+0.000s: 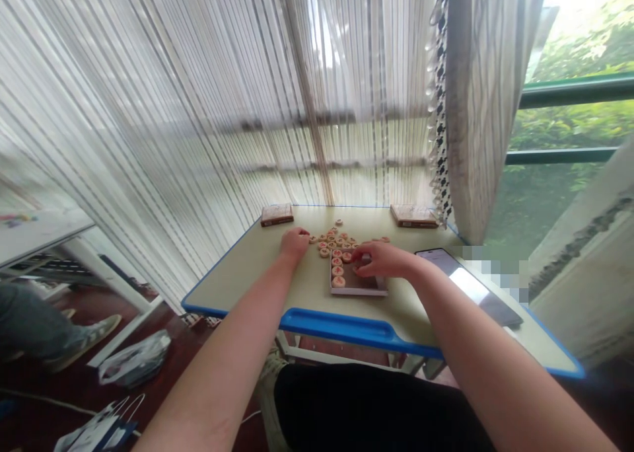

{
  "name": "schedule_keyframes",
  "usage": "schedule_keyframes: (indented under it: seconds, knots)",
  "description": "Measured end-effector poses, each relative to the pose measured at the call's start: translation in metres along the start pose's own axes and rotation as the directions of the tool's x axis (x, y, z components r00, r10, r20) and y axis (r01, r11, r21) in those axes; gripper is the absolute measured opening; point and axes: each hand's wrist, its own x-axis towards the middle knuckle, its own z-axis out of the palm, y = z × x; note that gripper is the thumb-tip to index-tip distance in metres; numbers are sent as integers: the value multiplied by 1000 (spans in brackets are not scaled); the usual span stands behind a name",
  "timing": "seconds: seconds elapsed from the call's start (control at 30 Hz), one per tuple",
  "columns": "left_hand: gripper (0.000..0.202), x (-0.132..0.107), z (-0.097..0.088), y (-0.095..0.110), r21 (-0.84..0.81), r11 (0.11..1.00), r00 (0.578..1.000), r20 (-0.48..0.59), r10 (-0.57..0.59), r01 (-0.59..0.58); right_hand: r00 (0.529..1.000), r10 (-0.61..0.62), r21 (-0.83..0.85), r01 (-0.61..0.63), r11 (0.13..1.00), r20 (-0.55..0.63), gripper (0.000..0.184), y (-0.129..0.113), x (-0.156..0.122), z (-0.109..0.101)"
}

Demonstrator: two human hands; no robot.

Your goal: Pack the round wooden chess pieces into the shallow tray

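Observation:
Round wooden Chinese chess pieces (341, 243) with printed characters lie in a loose heap at the middle of the table. In front of the heap is a shallow open box (359, 291). Several red-marked chess pieces (337, 271) line its left side and begin a row along its far edge. My right hand (384, 259) reaches over the box from the right, fingertips pinched on a chess piece (356, 269) that they partly cover. At the heap's left edge rests my left hand (295, 242), its fingers curled together; what they hold, if anything, is hidden.
Two flat boxes (277, 214) (414, 215) lie at the table's far corners. A tablet-like device (470, 287) lies on the right. The table (238, 273) has a blue rim. String curtains hang behind; bags (136, 359) and another person's leg (44, 326) are at the left.

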Motion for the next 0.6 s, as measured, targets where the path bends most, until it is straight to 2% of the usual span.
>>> schedule_keyframes:
  seconds: [0.2, 0.3, 0.43, 0.5, 0.6]
  knots:
    - [25, 0, 1, -1, -29, 999, 1000, -9, 16, -17, 998, 29, -13, -28, 1000, 63, 23, 2, 6, 3]
    - [24, 0, 1, -2, -28, 999, 1000, -20, 24, -24, 997, -30, -91, 23, 996, -76, 21, -5, 3, 6]
    - [24, -2, 0, -1, -26, 999, 999, -9, 32, -32, 961, -49, -125, 16, 992, -272, 20, -14, 4, 12]
    - [24, -3, -1, 0, -22, 999, 1000, 2, 30, -30, 946, -32, -127, -10, 992, -324, 21, -15, 7, 15]
    - [24, -5, -2, 0, -14, 1000, 1000, 7, 21, -21, 945, -28, -129, -16, 991, -325, 22, -13, 13, 16]
